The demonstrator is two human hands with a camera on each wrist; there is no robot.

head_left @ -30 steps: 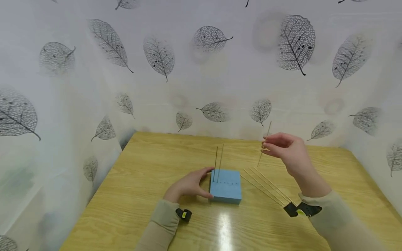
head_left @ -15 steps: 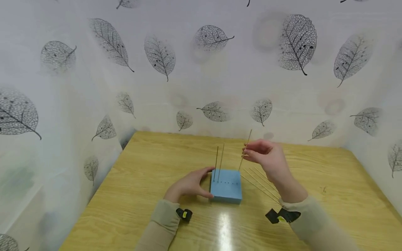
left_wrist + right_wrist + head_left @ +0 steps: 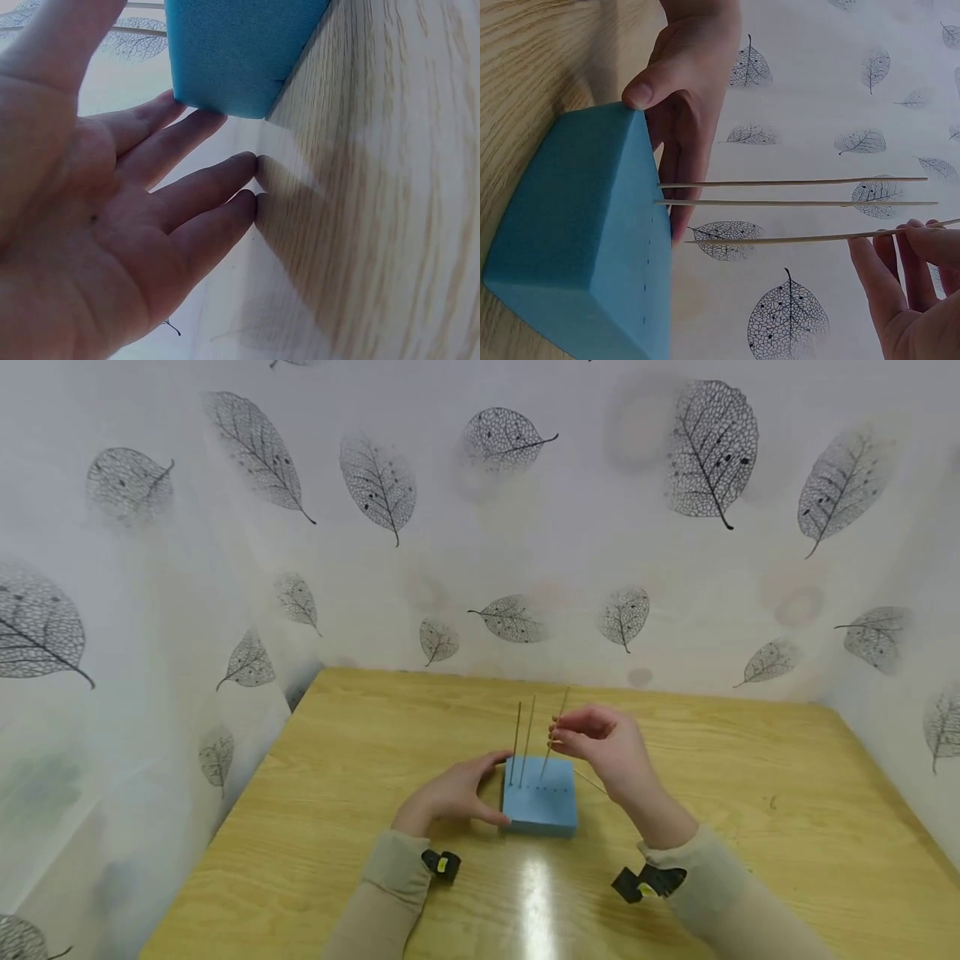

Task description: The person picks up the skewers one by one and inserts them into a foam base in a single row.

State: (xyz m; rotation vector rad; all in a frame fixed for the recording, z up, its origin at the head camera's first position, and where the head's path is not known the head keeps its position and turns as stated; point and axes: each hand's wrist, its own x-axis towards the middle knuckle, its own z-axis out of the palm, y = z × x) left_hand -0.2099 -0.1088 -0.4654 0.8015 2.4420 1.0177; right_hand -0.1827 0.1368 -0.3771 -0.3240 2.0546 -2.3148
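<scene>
A blue foam block (image 3: pixel 540 817) with a row of small holes sits on the table. Two thin wooden skewers (image 3: pixel 795 183) stand upright in holes at its left end. My left hand (image 3: pixel 453 793) holds the block's left side, thumb at the near corner and fingertips at the far one. Between thumb and fingertips, my right hand (image 3: pixel 611 756) pinches a third skewer (image 3: pixel 780 241), slightly tilted above the block. In the right wrist view its lower tip is a short gap away from the holed face, beside the standing pair.
One loose skewer (image 3: pixel 590 781) shows on the wooden table (image 3: pixel 750 793), right of the block and partly behind the right hand. A leaf-patterned curtain (image 3: pixel 375 568) surrounds the table's back and sides. Both wrists wear black straps.
My right hand has carried its skewer leftward, from right of the block to over the holes. Its forearm now covers most of the loose skewers. My left hand stays at the block.
</scene>
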